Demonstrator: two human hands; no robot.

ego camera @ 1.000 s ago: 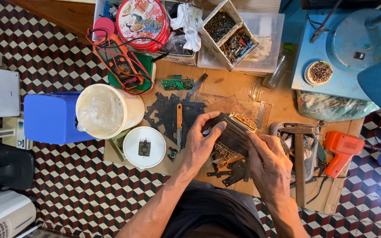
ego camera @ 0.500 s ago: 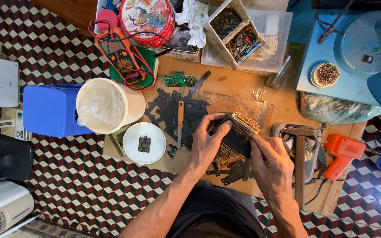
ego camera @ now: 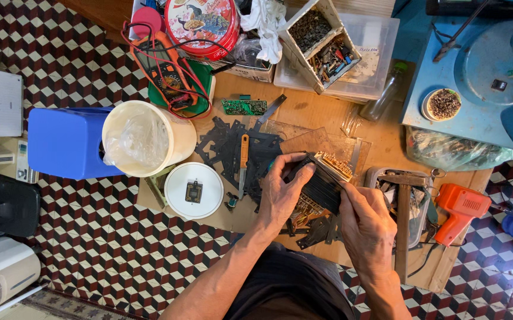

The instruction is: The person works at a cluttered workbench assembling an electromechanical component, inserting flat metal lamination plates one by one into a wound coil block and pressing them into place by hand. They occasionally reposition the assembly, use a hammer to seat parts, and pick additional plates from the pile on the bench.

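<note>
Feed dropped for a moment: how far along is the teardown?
Done: loose black plates lie spread on the board. In hand: both hands, left and right, grip a ribbed black block. Left: the green circuit board lies untouched.

Both hands over cardboard sheet [ego camera: 304,112] on tiled floor. Left hand [ego camera: 281,191] and right hand [ego camera: 366,222] grip dark finned part [ego camera: 322,186] with tan connector row at top edge, fingers wrapped on both sides. Knife [ego camera: 243,163] with orange handle lies on black cut plates [ego camera: 227,148] just left of left hand. White lid [ego camera: 195,190] near, white bucket [ego camera: 144,139] beside blue box [ego camera: 67,142]. Orange drill [ego camera: 459,210] right, hammer [ego camera: 403,219] across tray. Green board [ego camera: 244,107] above plates.
</note>
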